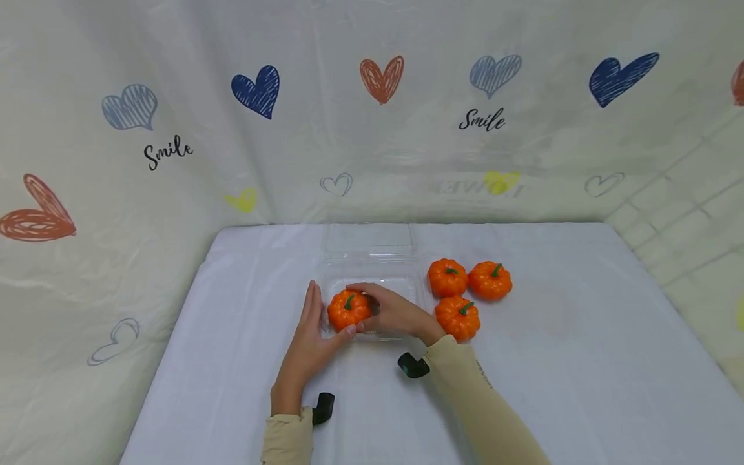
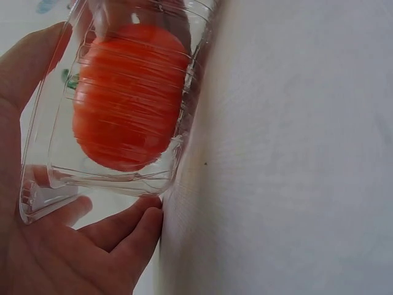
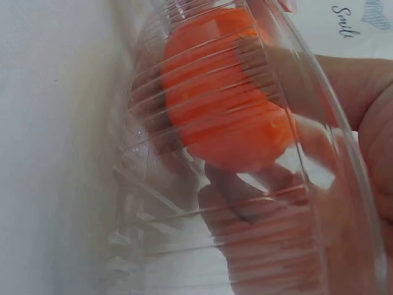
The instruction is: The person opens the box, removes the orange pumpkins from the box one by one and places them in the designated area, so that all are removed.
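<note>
A small orange toy pumpkin (image 1: 347, 310) with a green stem sits at the left end of a clear plastic clamshell box (image 1: 401, 284). My right hand (image 1: 395, 313) reaches into the box and grips this pumpkin between thumb and fingers; the right wrist view shows the pumpkin (image 3: 227, 92) through the ribbed wall. Along the box's left side lies my left hand (image 1: 308, 342), fingers straight and thumb stretched along the front edge. In the left wrist view, that hand (image 2: 80, 246) frames the corner of the box, with the pumpkin (image 2: 132, 98) behind clear plastic.
Three more toy pumpkins stand together right of the box: one at the back (image 1: 447, 278), one farther right (image 1: 491, 280), one nearer (image 1: 458, 318) beside my right wrist. The box's lid (image 1: 369, 239) lies folded back. A white cloth covers the table (image 1: 581, 355).
</note>
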`<state>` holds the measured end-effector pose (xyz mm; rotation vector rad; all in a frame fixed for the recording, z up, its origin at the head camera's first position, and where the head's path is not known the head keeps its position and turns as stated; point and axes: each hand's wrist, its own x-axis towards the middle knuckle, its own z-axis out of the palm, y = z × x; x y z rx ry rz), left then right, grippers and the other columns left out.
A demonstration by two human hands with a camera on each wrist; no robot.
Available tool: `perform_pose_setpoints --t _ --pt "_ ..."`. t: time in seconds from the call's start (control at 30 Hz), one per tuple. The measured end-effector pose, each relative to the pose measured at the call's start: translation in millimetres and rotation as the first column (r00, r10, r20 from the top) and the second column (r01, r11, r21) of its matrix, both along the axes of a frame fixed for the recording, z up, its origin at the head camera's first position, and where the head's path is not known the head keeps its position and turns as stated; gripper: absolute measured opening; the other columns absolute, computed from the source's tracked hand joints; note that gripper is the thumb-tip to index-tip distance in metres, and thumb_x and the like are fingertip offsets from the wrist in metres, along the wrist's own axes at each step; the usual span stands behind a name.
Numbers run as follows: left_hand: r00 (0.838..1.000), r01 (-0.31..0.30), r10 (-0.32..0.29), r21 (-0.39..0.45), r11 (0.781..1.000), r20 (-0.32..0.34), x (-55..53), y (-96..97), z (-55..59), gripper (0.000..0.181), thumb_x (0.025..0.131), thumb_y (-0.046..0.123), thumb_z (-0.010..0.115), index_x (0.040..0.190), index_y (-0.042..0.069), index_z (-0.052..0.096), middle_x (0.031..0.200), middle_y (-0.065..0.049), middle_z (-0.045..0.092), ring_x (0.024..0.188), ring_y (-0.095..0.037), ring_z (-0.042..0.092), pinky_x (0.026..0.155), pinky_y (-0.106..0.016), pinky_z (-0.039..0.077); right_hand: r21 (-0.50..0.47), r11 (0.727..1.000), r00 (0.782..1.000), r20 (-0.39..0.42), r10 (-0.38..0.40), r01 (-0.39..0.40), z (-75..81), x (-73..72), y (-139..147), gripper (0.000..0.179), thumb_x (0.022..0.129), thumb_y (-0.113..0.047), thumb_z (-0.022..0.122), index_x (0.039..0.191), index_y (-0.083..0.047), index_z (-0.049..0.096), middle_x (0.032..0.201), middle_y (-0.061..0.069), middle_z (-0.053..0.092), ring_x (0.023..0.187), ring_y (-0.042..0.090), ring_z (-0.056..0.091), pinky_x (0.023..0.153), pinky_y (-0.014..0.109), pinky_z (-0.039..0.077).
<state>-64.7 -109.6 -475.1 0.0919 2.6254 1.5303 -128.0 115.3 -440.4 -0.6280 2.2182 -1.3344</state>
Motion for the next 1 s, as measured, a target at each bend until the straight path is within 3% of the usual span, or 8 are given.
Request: perform_pose_setpoints --t 0.33,0.63,1.0 --pt "1.0 0.01 -0.01 -0.016 1.0 0.003 -0.6 2.4 0.7 0.123 0.09 0.066 0.077 0.174 0.018 0.002 0.179 0.009 -0.005 0.159 -0.033 0.031 0.125 -0.056 0.026 -0.099 0.981 0.986 0.052 -0.161 0.165 10.0 3.7 6 0.071 0.093 -0.007 0.078 0.157 -0.015 0.051 0.158 0.004 0.051 0.145 0.035 0.049 0.12 0.051 0.041" --pt "0.999 0.003 -0.002 -0.023 1.0 0.036 -1.0 2.9 1.2 0.119 0.092 0.055 0.08 0.174 0.019 0.002 0.179 0.009 -0.006 0.158 -0.034 0.032 0.122 -0.057 0.029 -0.144 0.96 0.971 0.053 -0.234 0.239 18.1 11.5 12 0.069 0.092 -0.014 0.084 0.153 -0.014 0.05 0.154 0.006 0.053 0.137 0.035 0.055 0.115 0.049 0.047" --pt "0.998 0.003 0.0 -0.039 0.999 0.056 -0.5 1.8 0.1 0.121 0.091 0.06 0.079 0.174 0.021 0.001 0.179 0.01 -0.007 0.159 -0.033 0.03 0.124 -0.058 0.025 -0.151 0.94 0.952 0.059 -0.301 0.307 28.7 21.3 28 0.067 0.093 -0.016 0.084 0.151 -0.012 0.05 0.156 0.01 0.049 0.139 0.038 0.054 0.116 0.055 0.045"
